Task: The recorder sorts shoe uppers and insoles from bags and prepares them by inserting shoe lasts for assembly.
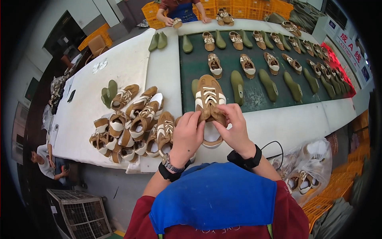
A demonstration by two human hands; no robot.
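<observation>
A brown sneaker with white laces and side stripes is held up in front of me, toe pointing away. My left hand pinches the left side of its collar, and my right hand grips the right side by the tongue. Between my hands the shoe's opening shows a white insole. To the left lies a heap of similar brown and white sneakers on the white tabletop. Beside the heap are green shoe lasts.
A dark green conveyor belt carries rows of sneakers and green lasts. Across the table a co-worker's hand touches a shoe. Bagged sneakers are at my lower right. A wire crate stands on the floor at left.
</observation>
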